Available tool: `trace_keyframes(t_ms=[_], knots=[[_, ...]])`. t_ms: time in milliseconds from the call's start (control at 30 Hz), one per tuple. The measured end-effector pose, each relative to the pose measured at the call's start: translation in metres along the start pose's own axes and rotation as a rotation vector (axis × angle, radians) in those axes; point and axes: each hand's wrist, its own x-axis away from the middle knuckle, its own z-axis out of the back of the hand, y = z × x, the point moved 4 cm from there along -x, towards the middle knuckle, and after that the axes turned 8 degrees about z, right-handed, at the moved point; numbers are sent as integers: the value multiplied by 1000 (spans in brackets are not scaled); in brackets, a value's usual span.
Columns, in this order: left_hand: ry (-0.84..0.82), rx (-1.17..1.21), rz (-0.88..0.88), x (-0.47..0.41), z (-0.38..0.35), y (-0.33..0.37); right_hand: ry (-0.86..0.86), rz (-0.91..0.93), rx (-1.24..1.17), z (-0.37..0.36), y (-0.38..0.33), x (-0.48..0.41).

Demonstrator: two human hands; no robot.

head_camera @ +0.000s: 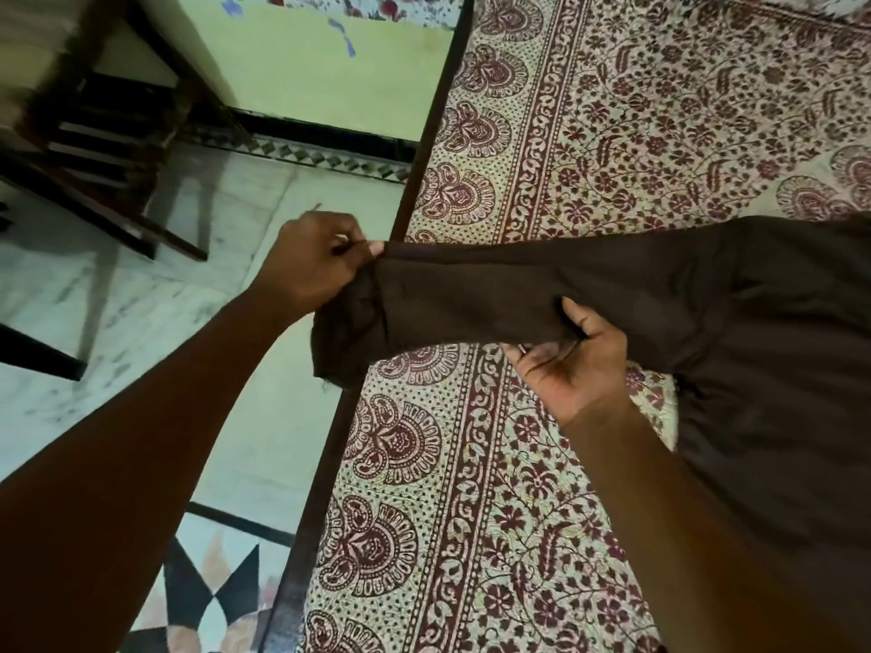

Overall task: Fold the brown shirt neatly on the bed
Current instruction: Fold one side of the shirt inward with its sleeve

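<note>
The left hand pinches the sleeve near its cuff; the right hand clasps it midway, thumb on top. Past that grip, the brown shirt lies on the bed. The cloth looks light and limp, probably best held at the seams.

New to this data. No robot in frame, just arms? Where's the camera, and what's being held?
No robot here: a person works with two bare hands. The single picture comes from a wide-angle camera worn on the head, looking down, so the arms enter from the bottom. The brown shirt lies on a bed covered by a maroon-printed bedspread. One sleeve is stretched out past the bed's edge. The left hand pinches the sleeve's end. The right hand, palm up, grips it further along, thumb on top. Left of the bed are the tiled floor and some dark wooden furniture.
</note>
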Motion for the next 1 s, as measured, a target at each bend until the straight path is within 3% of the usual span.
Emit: trace_keyframes(t_ms=[67,167,233,333,400,500,567,600,633,700,767,833,900,1000], knots=[[9,-271,-92,-10,2,4,61,32,113,7,9,-8],[-53,-670,-55,-20,1,-2,145,52,243,23,25,-20],[-120,-785,7,-27,-2,-18,203,64,264,32,31,-25],[-159,-735,118,-27,-14,-39,311,151,430,41,32,-20],[-106,-688,166,-24,-25,-45,414,398,704,46,22,-6],[-12,-718,182,-24,-39,-44,438,1159,1272,36,-12,22],[20,-729,201,-26,-43,-45,404,1494,1698,31,-33,13],[28,-726,212,-26,-45,-46,404,1507,1893,33,-45,-2],[43,-712,219,-24,-47,-46,402,1408,2062,37,-57,-21],[117,-631,205,-17,-52,-43,366,1075,2271,42,-68,-52],[223,-514,107,-1,-60,-30,290,872,2387,40,-56,-71],[218,-398,-61,18,-78,-14,151,825,2491,32,-26,-76],[98,-351,-193,35,-101,-4,-59,813,2532,18,10,-75],[-19,-359,-176,50,-125,-12,-361,762,2557,-4,42,-71]])
